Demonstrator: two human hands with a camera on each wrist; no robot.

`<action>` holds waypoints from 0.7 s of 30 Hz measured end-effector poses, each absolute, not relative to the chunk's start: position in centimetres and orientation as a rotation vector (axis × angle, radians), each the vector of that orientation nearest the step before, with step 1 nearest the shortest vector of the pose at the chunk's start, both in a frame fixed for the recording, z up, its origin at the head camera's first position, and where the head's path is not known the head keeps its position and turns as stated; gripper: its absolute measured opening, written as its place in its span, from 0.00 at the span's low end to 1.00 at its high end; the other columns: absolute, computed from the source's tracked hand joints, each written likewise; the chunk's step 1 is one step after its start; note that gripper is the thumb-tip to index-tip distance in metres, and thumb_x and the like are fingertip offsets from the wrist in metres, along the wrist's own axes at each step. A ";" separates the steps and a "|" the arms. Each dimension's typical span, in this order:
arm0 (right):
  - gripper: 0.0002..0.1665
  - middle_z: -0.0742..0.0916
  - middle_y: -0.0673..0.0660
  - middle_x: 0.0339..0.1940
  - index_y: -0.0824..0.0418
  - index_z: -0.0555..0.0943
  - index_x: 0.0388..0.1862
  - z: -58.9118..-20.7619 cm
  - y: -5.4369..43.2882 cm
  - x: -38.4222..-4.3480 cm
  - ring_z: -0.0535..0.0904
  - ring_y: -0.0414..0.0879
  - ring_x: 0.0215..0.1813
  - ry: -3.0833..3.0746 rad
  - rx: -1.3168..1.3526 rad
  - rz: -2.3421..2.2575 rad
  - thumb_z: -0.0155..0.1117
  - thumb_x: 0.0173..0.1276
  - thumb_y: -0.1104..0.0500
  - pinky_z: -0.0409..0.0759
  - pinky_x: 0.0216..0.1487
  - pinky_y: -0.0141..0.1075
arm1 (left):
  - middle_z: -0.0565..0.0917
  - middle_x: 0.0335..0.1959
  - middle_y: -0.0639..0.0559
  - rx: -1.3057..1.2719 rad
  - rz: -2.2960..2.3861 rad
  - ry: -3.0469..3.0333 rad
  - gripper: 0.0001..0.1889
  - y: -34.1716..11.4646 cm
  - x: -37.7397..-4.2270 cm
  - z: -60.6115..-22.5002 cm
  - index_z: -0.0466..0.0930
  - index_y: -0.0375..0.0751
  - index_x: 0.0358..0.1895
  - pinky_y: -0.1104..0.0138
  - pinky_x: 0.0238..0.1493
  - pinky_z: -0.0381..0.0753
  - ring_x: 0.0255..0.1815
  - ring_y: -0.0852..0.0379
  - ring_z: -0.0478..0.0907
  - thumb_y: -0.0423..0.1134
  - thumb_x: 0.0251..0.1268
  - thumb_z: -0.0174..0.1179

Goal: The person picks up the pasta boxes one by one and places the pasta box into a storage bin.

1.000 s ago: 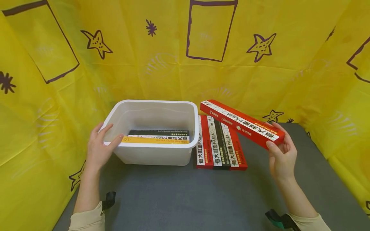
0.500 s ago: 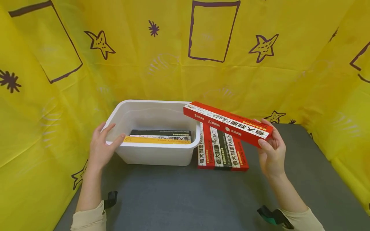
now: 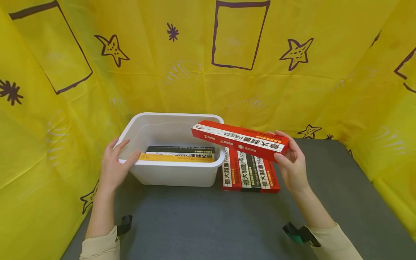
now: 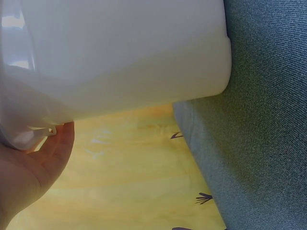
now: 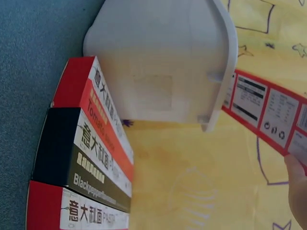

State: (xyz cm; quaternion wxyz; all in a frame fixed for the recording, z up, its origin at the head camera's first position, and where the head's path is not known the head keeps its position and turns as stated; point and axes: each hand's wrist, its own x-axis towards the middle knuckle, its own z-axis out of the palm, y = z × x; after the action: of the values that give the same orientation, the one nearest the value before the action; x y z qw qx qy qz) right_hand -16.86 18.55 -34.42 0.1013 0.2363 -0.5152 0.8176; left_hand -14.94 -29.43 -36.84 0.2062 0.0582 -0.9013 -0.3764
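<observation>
My right hand (image 3: 292,162) pinches the end of a red tomato sauce pasta box (image 3: 238,139), held in the air and slanting up to the left. Its far end overlaps the right rim of a white plastic bin (image 3: 172,175). At the bin's front left corner, my left hand (image 3: 115,166) grips the rim; the left wrist view shows the fingers (image 4: 62,143) tucked under the lip. Inside the bin lie a yellow chicken curry pasta box (image 3: 177,157) and a black pepper pasta box (image 3: 178,148), with a white printed face between them.
Right of the bin, two red tomato sauce boxes (image 5: 98,108) flank a black pepper box (image 5: 91,158), flat on the dark grey table (image 3: 195,220). A yellow cloth (image 3: 182,90) with drawn stars hangs behind and at both sides.
My right hand has carried the red pasta box leftward and slightly down, bringing its far end from right of the bin to over the rim. The left hand keeps its grip on the bin.
</observation>
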 end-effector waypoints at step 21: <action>0.38 0.76 0.59 0.60 0.63 0.67 0.70 -33.3 15.4 -19.8 0.74 0.52 0.57 -2.026 0.705 2.149 0.65 0.61 0.73 0.81 0.52 0.36 | 0.57 0.74 0.38 0.143 -1.032 -2.491 0.33 -29.4 -14.9 -36.9 0.70 0.38 0.68 0.32 0.64 0.53 0.71 0.30 0.55 0.50 0.63 0.62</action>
State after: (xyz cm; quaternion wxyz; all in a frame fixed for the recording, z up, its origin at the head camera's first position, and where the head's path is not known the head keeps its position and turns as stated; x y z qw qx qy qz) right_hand -19.79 15.43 -33.28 0.0524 0.2319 -0.6664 0.7067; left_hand -14.95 -29.42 -36.94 0.2191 0.0515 -0.9001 -0.3731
